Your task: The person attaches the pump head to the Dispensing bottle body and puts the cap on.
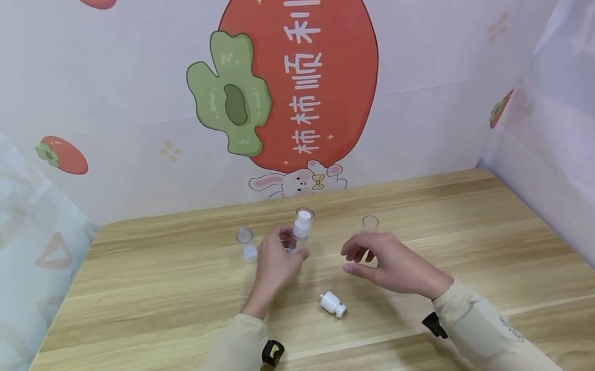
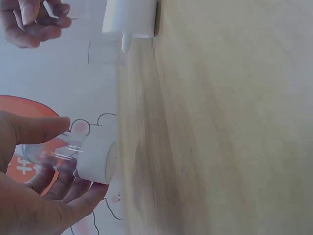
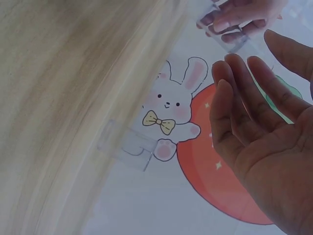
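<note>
My left hand (image 1: 279, 258) holds a small clear bottle (image 1: 301, 225) with white parts, raised above the table. In the left wrist view the bottle's white base (image 2: 98, 159) points toward the tabletop, and the thumb and fingers lie around its clear body. My right hand (image 1: 389, 261) hovers to the right with slightly bent fingers and nothing in its grasp. Just beyond it stands a clear open-rimmed cap or cup (image 1: 370, 222), partly hidden by the hand; it also shows in the right wrist view. A white pump head (image 1: 332, 304) lies on its side between the forearms.
Left of my left hand, another clear container with white inside (image 1: 247, 245) stands on the wooden table (image 1: 153, 330). A printed cloth wall (image 1: 150, 92) rises behind the table, with cloth on both sides.
</note>
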Tool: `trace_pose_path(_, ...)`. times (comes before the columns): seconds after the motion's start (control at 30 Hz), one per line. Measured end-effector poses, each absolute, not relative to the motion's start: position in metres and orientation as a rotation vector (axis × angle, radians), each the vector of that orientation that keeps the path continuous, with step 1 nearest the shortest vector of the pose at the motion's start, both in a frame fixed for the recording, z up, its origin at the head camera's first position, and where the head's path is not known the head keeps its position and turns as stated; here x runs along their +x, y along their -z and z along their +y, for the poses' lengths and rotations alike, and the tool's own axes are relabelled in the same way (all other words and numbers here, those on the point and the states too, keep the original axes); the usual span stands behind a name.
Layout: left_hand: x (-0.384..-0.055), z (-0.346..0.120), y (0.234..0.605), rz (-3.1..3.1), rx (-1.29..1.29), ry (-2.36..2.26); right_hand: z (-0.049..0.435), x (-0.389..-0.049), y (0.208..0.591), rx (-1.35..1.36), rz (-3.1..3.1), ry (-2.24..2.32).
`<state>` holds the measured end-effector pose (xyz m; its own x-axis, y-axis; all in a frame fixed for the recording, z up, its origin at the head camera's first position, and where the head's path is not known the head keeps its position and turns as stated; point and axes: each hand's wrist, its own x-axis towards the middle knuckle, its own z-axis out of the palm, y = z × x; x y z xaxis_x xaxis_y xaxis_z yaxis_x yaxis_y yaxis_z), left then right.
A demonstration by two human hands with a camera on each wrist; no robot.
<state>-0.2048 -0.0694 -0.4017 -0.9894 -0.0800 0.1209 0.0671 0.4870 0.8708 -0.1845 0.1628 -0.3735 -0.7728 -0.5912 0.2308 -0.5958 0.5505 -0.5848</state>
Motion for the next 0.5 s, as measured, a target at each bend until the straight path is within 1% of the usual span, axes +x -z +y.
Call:
trace_pose_path(0.2, -0.221, -0.066, 0.408, -2.542, 0.090, 1.573, 0.162, -0.182, 0.377, 1.096, -2.776, -1.041)
trace_pose_path(0.5, -0.236, -0.063, 0.417, -2.516, 0.161, 1.594, 0.162, -0.180, 0.383, 1.105, -2.859, -1.020)
